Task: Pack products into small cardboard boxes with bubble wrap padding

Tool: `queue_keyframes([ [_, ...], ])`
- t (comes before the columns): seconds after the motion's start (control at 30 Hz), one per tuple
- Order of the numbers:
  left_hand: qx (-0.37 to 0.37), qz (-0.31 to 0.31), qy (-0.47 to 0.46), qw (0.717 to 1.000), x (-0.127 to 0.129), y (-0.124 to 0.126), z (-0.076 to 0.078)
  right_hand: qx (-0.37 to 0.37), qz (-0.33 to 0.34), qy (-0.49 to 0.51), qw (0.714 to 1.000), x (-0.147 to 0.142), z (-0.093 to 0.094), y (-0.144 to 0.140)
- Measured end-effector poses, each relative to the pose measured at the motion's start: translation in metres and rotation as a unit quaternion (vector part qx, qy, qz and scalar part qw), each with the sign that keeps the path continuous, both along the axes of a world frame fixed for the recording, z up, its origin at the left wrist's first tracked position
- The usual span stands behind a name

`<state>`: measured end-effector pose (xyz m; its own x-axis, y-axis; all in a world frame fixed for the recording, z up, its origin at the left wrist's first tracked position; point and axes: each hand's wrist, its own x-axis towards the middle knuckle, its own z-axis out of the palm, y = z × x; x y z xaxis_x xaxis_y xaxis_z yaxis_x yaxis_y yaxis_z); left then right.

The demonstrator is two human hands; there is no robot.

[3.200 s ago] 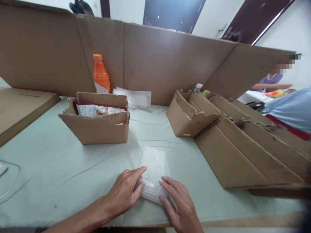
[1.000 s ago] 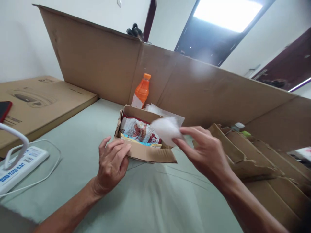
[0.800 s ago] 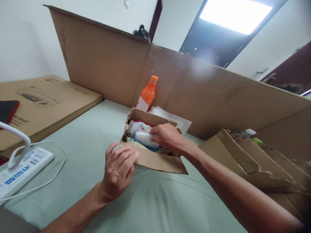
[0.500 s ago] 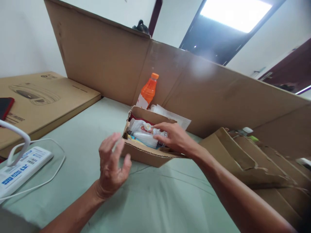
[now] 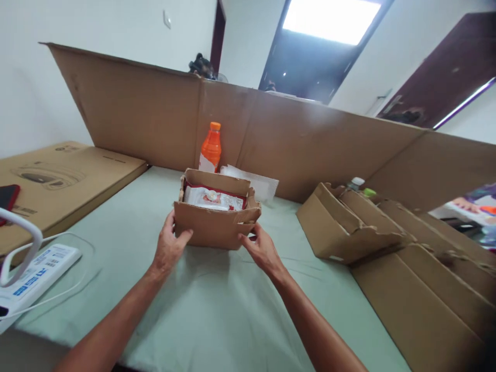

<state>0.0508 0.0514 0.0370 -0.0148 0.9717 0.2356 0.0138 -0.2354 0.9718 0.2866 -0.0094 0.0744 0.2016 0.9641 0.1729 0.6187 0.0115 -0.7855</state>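
At the middle of the worktop (image 5: 217, 315), which is covered in pale green cloth, a small open cardboard box (image 5: 215, 227) stands upright with a white and red packet (image 5: 212, 198) lying inside it. Left hand (image 5: 169, 249) is set against the box's near left corner, thumb on the front face, fingers wrapped round the side. Right hand (image 5: 262, 251) meets the near right corner, fingers spread and touching the torn front flap. Neither hand pinches anything; both press flat on the cardboard.

Assessment: the front wall is ragged and bows outward, so pressure is best kept low and even on both corners, with the box base flat on the cloth. An orange bottle (image 5: 210, 148) stands just behind the box beside a white wrapping sheet (image 5: 259, 185); pushing the box back risks tipping the bottle. Flattened cartons (image 5: 349, 227) lie well apart to the right.
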Motion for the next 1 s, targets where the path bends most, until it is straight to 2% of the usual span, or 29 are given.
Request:
queue_keyframes([
  [0.07, 0.02, -0.008, 0.02, 1.0, 0.018, -0.022, 0.006, -0.002, -0.041, 0.011, 0.999, 0.017, 0.003, -0.022],
  [0.13, 0.049, -0.046, 0.038, 0.997, 0.035, -0.053, 0.01, 0.005, -0.093, 0.032, 0.995, 0.037, 0.003, -0.055],
  [0.23, 0.083, -0.086, 0.06, 0.991, 0.048, -0.101, 0.006, 0.014, -0.136, 0.058, 0.989, 0.05, -0.002, -0.103],
  [0.3, 0.061, -0.072, 0.071, 0.993, 0.039, -0.126, -0.006, 0.017, -0.122, 0.06, 0.991, 0.041, -0.007, -0.117],
  [0.4, -0.009, -0.007, 0.097, 0.995, 0.004, -0.145, -0.032, 0.025, -0.061, 0.046, 0.997, 0.011, -0.01, -0.106],
  [0.5, -0.026, 0.045, 0.124, 0.991, -0.037, -0.149, -0.046, 0.024, 0.02, 0.056, 0.998, -0.01, -0.009, -0.079],
  [0.57, -0.022, 0.062, 0.144, 0.987, -0.056, -0.147, -0.046, 0.027, 0.06, 0.065, 0.996, -0.011, -0.011, -0.069],
  [0.63, -0.016, 0.059, 0.153, 0.986, -0.068, -0.141, -0.042, 0.03, 0.065, 0.07, 0.995, -0.005, -0.017, -0.068],
  [0.8, -0.006, -0.02, 0.154, 0.988, -0.072, -0.109, -0.023, -0.015, 0.012, 0.089, 0.996, 0.019, -0.044, -0.08],
  [0.9, -0.004, -0.069, 0.126, 0.99, -0.069, -0.088, -0.014, -0.041, 0.041, 0.111, 0.992, 0.011, -0.054, -0.077],
  [1.0, -0.02, -0.091, 0.083, 0.992, -0.071, -0.072, -0.009, -0.068, 0.081, 0.145, 0.984, -0.006, -0.055, -0.067],
])
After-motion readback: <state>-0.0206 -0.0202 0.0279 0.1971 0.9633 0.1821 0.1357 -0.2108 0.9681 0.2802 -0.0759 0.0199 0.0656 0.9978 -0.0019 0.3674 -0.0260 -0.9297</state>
